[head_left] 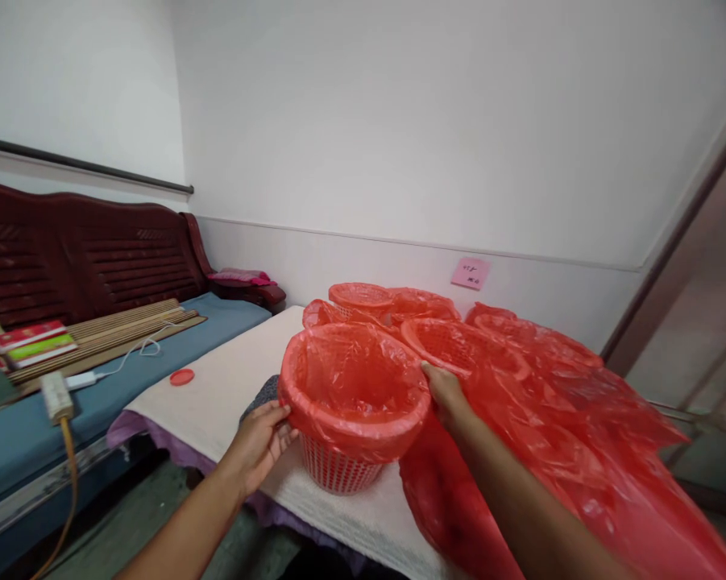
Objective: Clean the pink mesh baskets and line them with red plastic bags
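A wastebasket [340, 471] with a perforated lower wall stands tilted slightly toward me on the cloth-covered table. A thin red bin bag [354, 366] lines it and is folded down over the rim all round. My left hand [261, 441] holds the left side of the rim, thumb on the bag's folded edge and fingers curled below it. At the right side my right hand [445, 391] grips the rim, its fingers partly hidden behind the basket. Close behind are more bag-lined baskets, one of them a red basket [444, 342] beside my right hand.
Loose red bags [556, 435] cover the table's right side. A small red disc [182, 377] lies on the white tablecloth [230, 391] at left. Beyond it is a wooden bench [126, 258] with a power strip [56, 396]. A pink note [471, 274] sticks to the wall.
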Motion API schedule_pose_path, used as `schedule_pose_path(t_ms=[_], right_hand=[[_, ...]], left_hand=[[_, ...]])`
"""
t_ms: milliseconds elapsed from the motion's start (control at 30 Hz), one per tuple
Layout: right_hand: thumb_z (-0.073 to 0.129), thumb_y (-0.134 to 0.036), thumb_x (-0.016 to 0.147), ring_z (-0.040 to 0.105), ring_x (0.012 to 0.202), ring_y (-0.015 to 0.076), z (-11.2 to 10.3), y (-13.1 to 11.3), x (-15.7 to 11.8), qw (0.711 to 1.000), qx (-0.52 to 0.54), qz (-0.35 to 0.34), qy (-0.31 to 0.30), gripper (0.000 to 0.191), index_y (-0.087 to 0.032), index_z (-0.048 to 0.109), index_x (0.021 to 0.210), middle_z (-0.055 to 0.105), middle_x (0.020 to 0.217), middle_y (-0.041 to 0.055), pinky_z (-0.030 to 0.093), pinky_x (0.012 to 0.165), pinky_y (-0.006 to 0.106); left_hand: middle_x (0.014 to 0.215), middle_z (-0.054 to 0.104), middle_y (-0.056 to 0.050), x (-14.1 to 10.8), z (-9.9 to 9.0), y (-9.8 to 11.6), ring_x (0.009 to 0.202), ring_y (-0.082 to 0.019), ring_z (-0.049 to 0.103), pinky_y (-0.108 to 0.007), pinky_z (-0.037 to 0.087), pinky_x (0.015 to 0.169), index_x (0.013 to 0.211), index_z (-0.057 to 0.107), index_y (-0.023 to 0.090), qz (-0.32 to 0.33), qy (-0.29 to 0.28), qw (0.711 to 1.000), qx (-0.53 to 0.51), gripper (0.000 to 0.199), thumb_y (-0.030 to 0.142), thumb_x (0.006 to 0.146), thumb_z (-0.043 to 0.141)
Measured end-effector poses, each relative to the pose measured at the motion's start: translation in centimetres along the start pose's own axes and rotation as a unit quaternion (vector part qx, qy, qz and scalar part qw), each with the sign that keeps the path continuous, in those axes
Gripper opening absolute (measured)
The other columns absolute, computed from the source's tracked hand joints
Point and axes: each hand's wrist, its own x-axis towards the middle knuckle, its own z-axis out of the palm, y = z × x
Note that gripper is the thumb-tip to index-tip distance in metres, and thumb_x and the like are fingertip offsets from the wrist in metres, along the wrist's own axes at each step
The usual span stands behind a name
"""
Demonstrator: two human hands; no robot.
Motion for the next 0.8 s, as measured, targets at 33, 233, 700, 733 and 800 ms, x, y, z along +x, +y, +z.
schedule_pose_path(t_ms=[33,233,700,733,800], right_hand=[[0.04,-0.044,0.089,0.066,0.067,0.0194,0.1,0.2,-0.6,0.999,0.037,0.013,-0.002,0.037,-0.014,0.062,0.086,0.071,0.076,0.0073,0.051,0.058,0.03],[0.047,-0.042,0.078,0.055,0.058,0.0138,0.7,2.6,-6.3,0.98,0.191,0.048,0.019,0.022,-0.022,0.053,0.071,0.06,0.064,-0.0014,0.043,0.051,0.024],[0.057,-0.046,0.082,0.062,0.077,0.0205,-0.5,3.3,-14.4,0.989,0.096,-0.106,0.037,0.028,-0.022,0.064,0.095,0.067,0.084,0.0045,0.052,0.072,0.033],[0.056,-0.045,0.085,0.063,0.082,0.021,-0.9,3.0,-14.2,0.988,0.073,-0.128,0.036,0.027,-0.022,0.063,0.096,0.067,0.089,0.0054,0.052,0.076,0.034],[0.053,-0.04,0.088,0.063,0.086,0.0211,-1.4,2.5,-14.2,0.985,0.031,-0.169,0.025,0.023,-0.022,0.063,0.096,0.067,0.092,0.0062,0.051,0.079,0.034]], left_hand=[[0.069,0.067,-0.004,-0.1,-0.2,-0.2,0.054,-0.009,0.065,-0.02,0.057,0.052,0.076,0.059,0.012,0.006,0.016,1.0,0.01,0.018,-0.001,0.086,0.052],[0.075,0.064,-0.001,-1.4,0.1,-0.3,0.061,-0.01,0.066,-0.019,0.054,0.049,0.083,0.058,0.014,0.068,0.052,0.996,0.033,0.012,0.016,0.093,0.052],[0.069,0.064,0.0,-1.4,2.2,-0.2,0.053,-0.011,0.063,-0.023,0.056,0.05,0.086,0.059,0.017,0.046,-0.024,0.998,0.035,0.015,0.026,0.094,0.05],[0.068,0.065,-0.001,-1.3,2.2,0.0,0.052,-0.011,0.063,-0.024,0.056,0.049,0.088,0.06,0.018,0.041,-0.023,0.998,0.041,0.017,0.03,0.095,0.05],[0.069,0.067,-0.002,-1.1,2.2,0.4,0.051,-0.012,0.063,-0.023,0.055,0.047,0.091,0.062,0.017,0.032,-0.027,0.998,0.056,0.017,0.032,0.092,0.054]])
